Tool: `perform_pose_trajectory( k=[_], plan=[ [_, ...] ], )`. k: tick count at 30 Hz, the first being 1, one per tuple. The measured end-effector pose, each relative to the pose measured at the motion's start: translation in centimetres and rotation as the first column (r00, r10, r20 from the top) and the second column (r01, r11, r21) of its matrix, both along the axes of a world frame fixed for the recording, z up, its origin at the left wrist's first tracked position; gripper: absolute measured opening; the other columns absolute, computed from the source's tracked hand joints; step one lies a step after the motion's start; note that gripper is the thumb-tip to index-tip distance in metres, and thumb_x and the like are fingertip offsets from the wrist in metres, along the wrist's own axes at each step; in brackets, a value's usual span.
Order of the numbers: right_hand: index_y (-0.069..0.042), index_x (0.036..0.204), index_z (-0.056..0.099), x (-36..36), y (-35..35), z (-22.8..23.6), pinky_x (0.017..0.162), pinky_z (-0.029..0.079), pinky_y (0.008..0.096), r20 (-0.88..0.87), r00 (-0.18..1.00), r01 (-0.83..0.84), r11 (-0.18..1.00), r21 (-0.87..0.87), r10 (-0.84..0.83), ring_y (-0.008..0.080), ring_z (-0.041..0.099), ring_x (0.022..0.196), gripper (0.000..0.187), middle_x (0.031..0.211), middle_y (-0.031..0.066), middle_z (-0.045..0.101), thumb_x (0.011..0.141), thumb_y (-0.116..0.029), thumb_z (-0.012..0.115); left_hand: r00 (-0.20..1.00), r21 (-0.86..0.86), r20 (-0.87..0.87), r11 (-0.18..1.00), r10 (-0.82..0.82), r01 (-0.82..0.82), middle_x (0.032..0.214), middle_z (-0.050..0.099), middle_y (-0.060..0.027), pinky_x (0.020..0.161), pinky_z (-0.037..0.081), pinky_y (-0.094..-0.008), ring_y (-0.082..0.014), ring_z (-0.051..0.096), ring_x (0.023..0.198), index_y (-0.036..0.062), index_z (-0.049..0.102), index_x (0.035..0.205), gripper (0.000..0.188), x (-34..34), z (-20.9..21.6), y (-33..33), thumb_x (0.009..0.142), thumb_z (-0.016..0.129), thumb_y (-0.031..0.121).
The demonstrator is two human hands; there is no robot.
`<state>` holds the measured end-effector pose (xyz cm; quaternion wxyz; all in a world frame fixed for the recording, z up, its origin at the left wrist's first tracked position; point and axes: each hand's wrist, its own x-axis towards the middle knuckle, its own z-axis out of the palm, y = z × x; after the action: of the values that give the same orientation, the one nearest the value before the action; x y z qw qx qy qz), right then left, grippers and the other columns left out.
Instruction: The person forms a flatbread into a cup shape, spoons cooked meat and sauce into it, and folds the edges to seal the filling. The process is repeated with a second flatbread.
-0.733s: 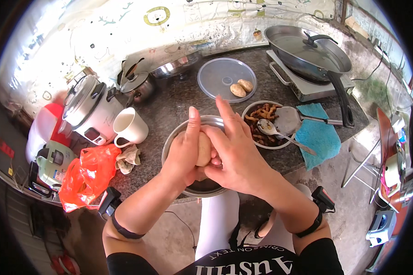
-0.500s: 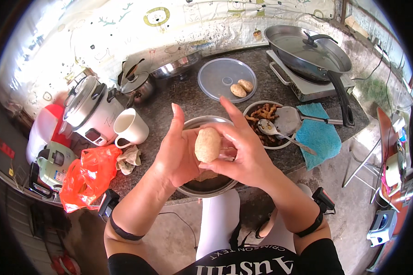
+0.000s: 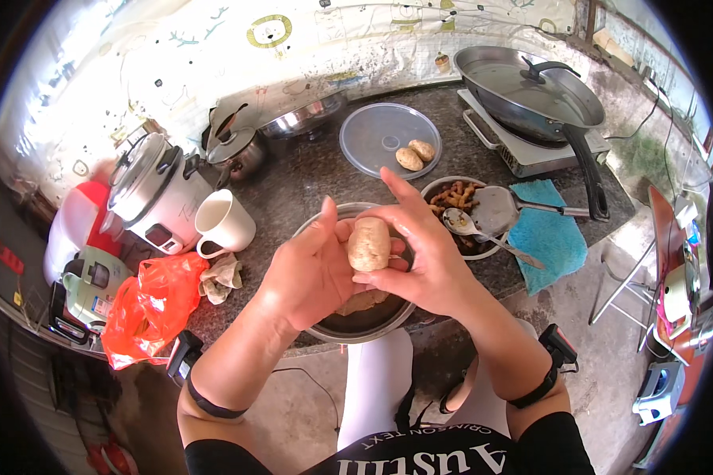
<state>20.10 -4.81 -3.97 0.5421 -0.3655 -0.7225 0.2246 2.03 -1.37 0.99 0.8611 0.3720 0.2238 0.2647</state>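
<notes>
An oval, pale dough ball with a speckled surface is held up between my two hands. My right hand pinches it between the thumb below and the fingers beside it, with one finger raised. Cupped on the other side, my left hand has its thumb up and its fingers against the dough ball, partly hidden behind it. Below both hands is a metal bowl with a brownish mass inside, mostly covered by my hands. Two similar dough balls lie on a round translucent lid farther back.
Right of my hands, a bowl of brown pieces has a spoon and a spatula across it, beside a blue towel. A lidded pan stands on a burner. To the left are a mug, rice cooker and red bag.
The dough ball has turned in my hands and moved slightly right. My left thumb has shifted right and lower, closer to the dough ball.
</notes>
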Motion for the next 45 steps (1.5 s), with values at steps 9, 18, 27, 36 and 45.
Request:
perform_pose_trajectory(
  k=[9,18,27,36,45],
  plan=[
    [-0.001,0.146,0.039,-0.4,0.0,-0.1,0.113,0.03,0.0546,0.132,0.98,0.119,0.971,0.208,-0.149,0.0484,0.034,0.141,0.092,0.155,0.0305,0.029,0.077,-0.044,0.082,0.989,0.161,-0.012,0.976,0.147,-0.143,0.123,0.06,-0.0207,0.097,0.053,-0.0434,-0.0283,0.063,0.113,-0.0063,0.044,0.136,0.044,0.4,-0.3,-1.0,0.109,0.037,0.028],
    [-0.002,0.129,0.052,-0.4,0.4,-0.7,0.116,0.015,0.0626,0.36,0.803,0.276,0.831,0.483,-0.476,0.0478,0.027,0.146,0.058,0.148,0.0196,0.047,0.096,-0.049,0.056,0.982,0.167,-0.004,0.968,0.189,-0.185,0.127,0.059,-0.017,0.097,0.054,-0.0409,-0.0255,0.064,0.113,-0.0024,0.045,0.136,0.038,1.3,-0.7,-2.6,0.108,0.041,0.024],
    [0.0,0.158,0.013,-0.5,0.2,-0.3,0.117,0.011,0.062,0.127,0.929,0.285,0.892,0.35,-0.347,0.0515,0.018,0.147,0.097,0.16,0.0262,0.022,0.093,-0.062,0.052,0.982,0.126,0.021,0.974,0.187,-0.188,0.13,0.057,-0.0192,0.1,0.052,-0.0418,-0.0275,0.062,0.117,-0.0041,0.039,0.144,0.044,1.5,-0.6,-2.2,0.107,0.043,0.02],
    [-0.008,0.156,0.03,0.8,0.8,-1.2,0.117,0.006,0.0623,0.286,0.91,0.198,0.92,0.337,-0.301,0.0453,0.017,0.15,0.074,0.151,0.0152,0.046,0.097,-0.042,0.06,0.987,0.088,0.041,0.984,0.154,-0.157,0.134,0.055,-0.0215,0.106,0.047,-0.0463,-0.03,0.058,0.123,-0.0076,0.035,0.145,0.046,1.3,-0.7,-2.7,0.107,0.041,0.018],
    [-0.006,0.148,0.043,-0.2,0.0,-0.1,0.118,0.009,0.0628,0.305,0.885,0.225,0.898,0.379,-0.351,0.042,0.021,0.15,0.076,0.153,0.0162,0.044,0.088,-0.045,0.068,0.991,0.081,-0.015,0.988,0.134,-0.133,0.128,0.058,-0.0227,0.094,0.055,-0.0452,-0.0318,0.064,0.112,-0.0088,0.039,0.142,0.046,1.2,-0.6,-2.6,0.106,0.04,0.019]
  ],
)
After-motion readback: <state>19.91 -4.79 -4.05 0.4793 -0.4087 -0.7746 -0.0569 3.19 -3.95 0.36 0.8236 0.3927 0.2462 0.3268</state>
